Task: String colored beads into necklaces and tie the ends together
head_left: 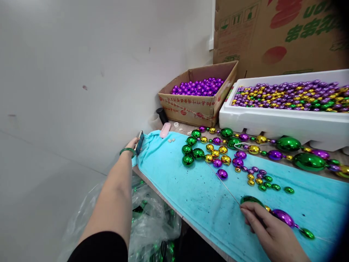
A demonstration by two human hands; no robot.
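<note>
At the far left corner of the table, my left hand [132,144] is wrapped round the edge of a mobile phone [139,143] held upright. Nearer to me, my right hand [268,227] pinches a thin, straight, pale string or wire [225,186] at the end of a bead strand. On that strand are a large green bead [251,199], a purple bead [283,217] and a small green bead [307,233]. Loose shiny green beads [198,154], gold beads [215,154] and a purple bead [221,174] lie beyond the string on a turquoise cloth [174,182].
Finished-looking bead strands [275,155] stretch along the back. Behind them stand a cardboard box [191,107] of purple beads and a white foam box [272,118] of mixed beads. A pink case [165,130] lies near the wall. Plastic bags [152,225] hang below the table edge.
</note>
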